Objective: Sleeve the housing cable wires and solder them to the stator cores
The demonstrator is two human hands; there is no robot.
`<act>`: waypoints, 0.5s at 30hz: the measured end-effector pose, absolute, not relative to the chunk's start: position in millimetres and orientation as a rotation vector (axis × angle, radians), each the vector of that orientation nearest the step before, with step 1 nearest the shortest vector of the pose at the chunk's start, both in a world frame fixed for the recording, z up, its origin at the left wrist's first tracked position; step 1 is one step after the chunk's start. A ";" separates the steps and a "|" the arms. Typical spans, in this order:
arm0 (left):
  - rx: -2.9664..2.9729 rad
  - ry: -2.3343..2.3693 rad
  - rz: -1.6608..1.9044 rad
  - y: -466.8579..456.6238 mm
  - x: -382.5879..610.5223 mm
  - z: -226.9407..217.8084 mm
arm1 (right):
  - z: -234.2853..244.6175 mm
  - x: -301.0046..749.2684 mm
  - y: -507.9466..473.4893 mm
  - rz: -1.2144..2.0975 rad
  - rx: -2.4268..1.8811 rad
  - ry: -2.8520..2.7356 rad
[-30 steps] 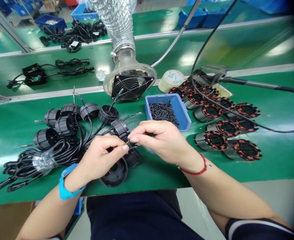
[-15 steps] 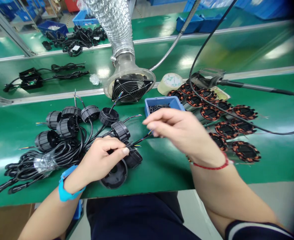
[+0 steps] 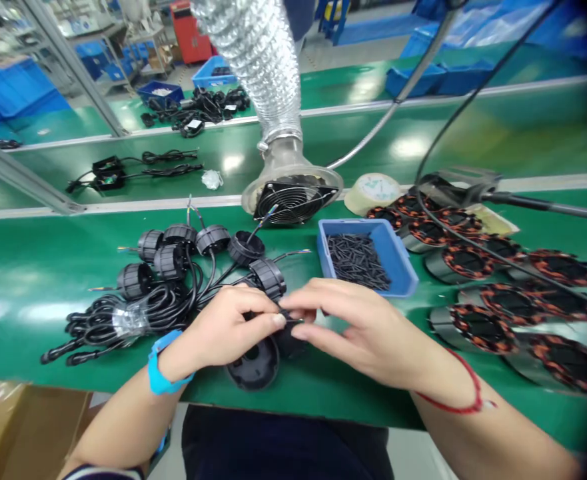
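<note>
My left hand (image 3: 238,323) is closed, thumb and index finger pinching a black cable near its stripped end. Around that end (image 3: 297,321) curl the fingers of my right hand (image 3: 346,327); blur hides what they grip. Beneath my hands lie a round black plastic cap (image 3: 254,367) and another dark housing, partly covered. Several ribbed black caps (image 3: 170,261) with coloured wire ends sit to the left, beside a bundle of black cables (image 3: 160,313) tied with clear wrap. Beyond my right hand stands a blue bin (image 3: 404,270) of short black tubes (image 3: 356,257).
Several copper-wound motor stators (image 3: 478,327) stand at the right. A fume extractor hood (image 3: 293,193) on a foil duct (image 3: 268,73) hangs behind the work area. A tape roll (image 3: 373,193) is near the bin. A dark cord (image 3: 423,167) arcs across the right side.
My right hand has come down and in to meet the cable end at my left fingertips. The view has shifted, so the blue bin and its black tubes show more fully.
</note>
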State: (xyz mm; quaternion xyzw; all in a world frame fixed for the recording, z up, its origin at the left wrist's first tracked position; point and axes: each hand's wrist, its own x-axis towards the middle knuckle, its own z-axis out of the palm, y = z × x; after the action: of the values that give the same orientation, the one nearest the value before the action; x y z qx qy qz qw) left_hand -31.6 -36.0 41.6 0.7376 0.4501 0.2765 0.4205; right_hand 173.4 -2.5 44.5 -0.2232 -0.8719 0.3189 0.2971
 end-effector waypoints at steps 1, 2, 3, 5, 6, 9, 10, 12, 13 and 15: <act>1.847 1.116 0.694 -35.9 -31.9 41.9 | 43.7 172.6 -3.1 0.801 -0.584 -2.349; 1.845 1.107 0.694 -35.7 -32.5 41.8 | 42.4 172.3 -2.6 0.761 -0.579 -2.379; 1.840 1.103 0.697 -35.4 -33.2 41.4 | 41.0 172.1 -1.6 0.727 -0.580 -2.398; 1.832 1.099 0.711 -35.0 -34.7 40.1 | 38.7 171.5 0.4 0.647 -0.592 -2.407; 1.833 1.097 0.715 -35.1 -35.5 39.4 | 38.1 171.0 1.0 0.604 -0.592 -2.407; 1.861 1.081 0.703 -36.1 -37.1 38.5 | 38.5 169.8 -0.8 0.537 -0.569 -2.418; 1.875 1.080 0.695 -36.6 -37.4 38.5 | 39.1 169.8 -2.6 0.535 -0.562 -2.430; 1.894 1.084 0.679 -37.3 -37.9 39.0 | 40.2 170.3 -8.1 0.511 -0.577 -2.460; 1.892 1.086 0.675 -37.3 -38.1 39.2 | 40.5 170.5 -11.4 0.487 -0.596 -2.474; 1.869 1.082 0.672 -36.7 -38.7 39.4 | 40.6 170.2 -18.2 0.433 -0.629 -2.485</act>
State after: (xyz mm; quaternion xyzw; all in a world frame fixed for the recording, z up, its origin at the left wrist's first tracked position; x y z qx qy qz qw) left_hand -38.7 -36.7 39.4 0.7477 0.4328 0.2690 0.4257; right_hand 170.2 -18.2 40.6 -0.2330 -0.9210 0.1604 0.2678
